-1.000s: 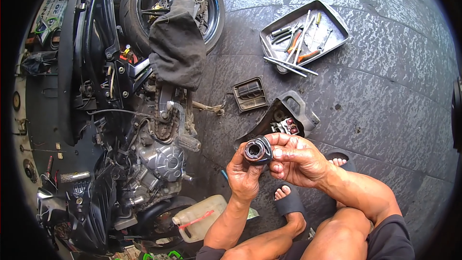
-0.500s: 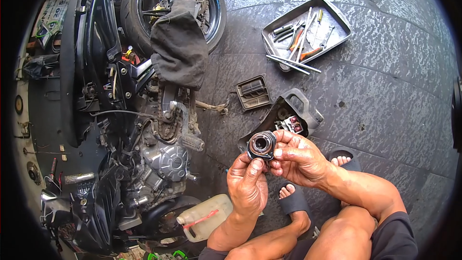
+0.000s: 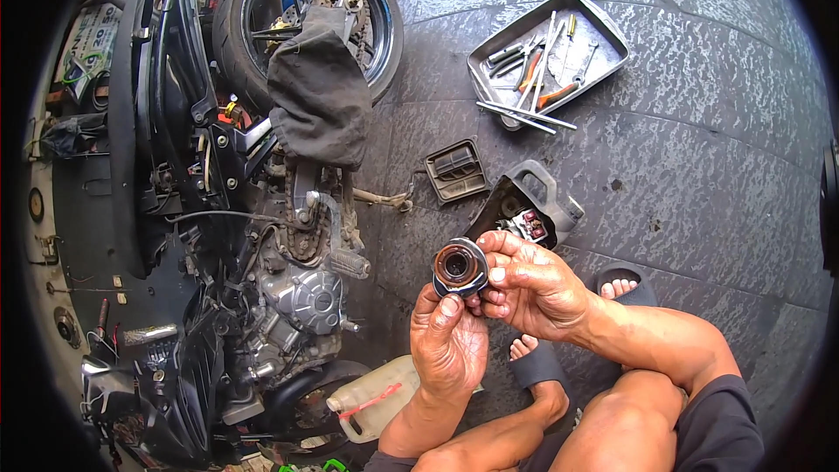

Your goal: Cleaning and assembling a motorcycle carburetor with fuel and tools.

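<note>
Both hands hold one small round engine part (image 3: 457,281), dark and ring-shaped, with a wide hole and a brownish, oily inner face turned up. My left hand (image 3: 449,345) pinches it from below, thumb on the near edge. On its right side the thumb and fingers of my right hand (image 3: 542,287) grip the rim. Just beyond them lies a cut-open grey plastic jug (image 3: 544,179), partly covered by the right hand. Inside the jug is a metal part (image 3: 530,225) with reddish pieces.
A partly dismantled motorcycle stands at left: its engine (image 3: 306,297), rear wheel (image 3: 398,31) and a dark cloth (image 3: 319,100). A tool tray (image 3: 603,70) sits at the back right, a black ribbed cover (image 3: 456,171) nearer. A pale jug (image 3: 371,398) lies by my left forearm.
The round part has moved slightly left and has been tilted, showing more of its brown inner face. Both hands stay on it. The whole view has shifted a little.
</note>
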Motion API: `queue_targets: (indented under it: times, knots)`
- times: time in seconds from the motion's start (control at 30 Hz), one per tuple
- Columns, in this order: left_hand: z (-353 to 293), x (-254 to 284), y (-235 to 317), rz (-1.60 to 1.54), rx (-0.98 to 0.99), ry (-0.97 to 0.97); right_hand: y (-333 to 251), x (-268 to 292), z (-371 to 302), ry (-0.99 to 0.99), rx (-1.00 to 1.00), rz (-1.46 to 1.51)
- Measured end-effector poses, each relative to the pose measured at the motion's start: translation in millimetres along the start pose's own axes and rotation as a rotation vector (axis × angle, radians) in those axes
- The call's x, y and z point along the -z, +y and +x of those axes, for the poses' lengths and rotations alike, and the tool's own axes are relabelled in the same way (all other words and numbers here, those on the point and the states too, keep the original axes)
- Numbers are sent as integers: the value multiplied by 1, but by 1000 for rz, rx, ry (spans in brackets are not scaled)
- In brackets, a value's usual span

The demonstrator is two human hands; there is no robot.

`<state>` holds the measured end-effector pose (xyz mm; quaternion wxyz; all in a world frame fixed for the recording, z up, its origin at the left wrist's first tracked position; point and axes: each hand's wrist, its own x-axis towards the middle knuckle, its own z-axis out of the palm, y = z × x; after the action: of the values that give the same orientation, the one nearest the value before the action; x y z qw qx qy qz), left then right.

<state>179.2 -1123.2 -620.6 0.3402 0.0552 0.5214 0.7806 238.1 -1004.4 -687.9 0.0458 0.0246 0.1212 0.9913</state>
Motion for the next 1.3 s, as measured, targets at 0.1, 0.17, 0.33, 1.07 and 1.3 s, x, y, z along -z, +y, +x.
queue_targets:
  times: [0.1, 0.17, 0.33, 1.07, 1.3]
  knots:
    - [-1, 1, -1, 22, -25, 31, 0, -4, -1, 41, 13, 11]
    - [-2, 2, -1, 37, -43, 57, -1, -5, -1, 42, 16, 31]
    - [-4, 2, 0, -37, -24, 0, -2, -6, -1, 52, 14, 18]
    - [8, 59, -18, 75, -41, 227, -20, 45, 5, 547, -83, -867]
    - [17, 152, -37, 40, -17, 490, -30, 90, 14, 626, -32, -1634]
